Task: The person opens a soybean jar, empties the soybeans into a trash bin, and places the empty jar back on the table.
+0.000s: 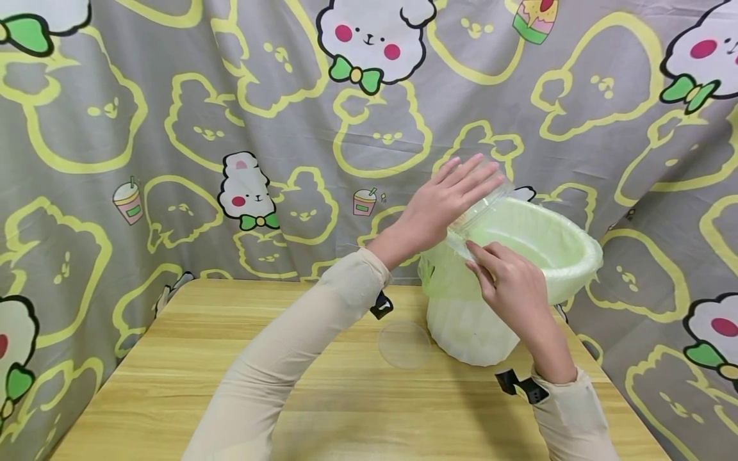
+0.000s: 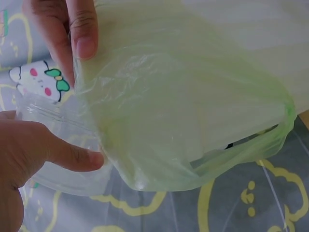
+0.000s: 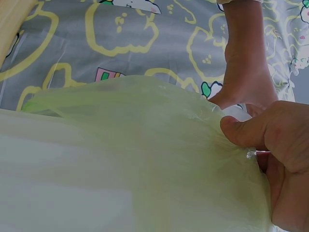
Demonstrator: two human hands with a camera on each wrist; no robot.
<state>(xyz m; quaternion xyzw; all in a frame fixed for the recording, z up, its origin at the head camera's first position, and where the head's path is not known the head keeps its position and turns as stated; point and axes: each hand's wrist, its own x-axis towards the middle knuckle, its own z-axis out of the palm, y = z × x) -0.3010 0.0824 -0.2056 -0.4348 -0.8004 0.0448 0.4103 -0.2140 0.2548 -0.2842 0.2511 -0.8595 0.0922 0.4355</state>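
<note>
A white ribbed trash bin [image 1: 473,330] stands on the table at right, lined with a thin green plastic bag [image 1: 567,278] folded over its rim. My left hand [image 1: 441,205] holds a clear plastic container [image 2: 72,179], tilted at the bin's left rim; its contents are hard to make out. Thumb and fingers of my right hand [image 1: 510,285] pinch the bag's edge at the near left rim. In the right wrist view, the right thumb [image 3: 241,130] lies outside the bag, with the other fingers partly hidden behind its edge.
A clear round lid [image 1: 405,344] lies flat on the wooden table [image 1: 323,378], left of the bin. One loop handle of the bag [image 2: 285,130] hangs loose down the bin's side. A grey patterned curtain [image 1: 311,141] surrounds the table at the back and sides.
</note>
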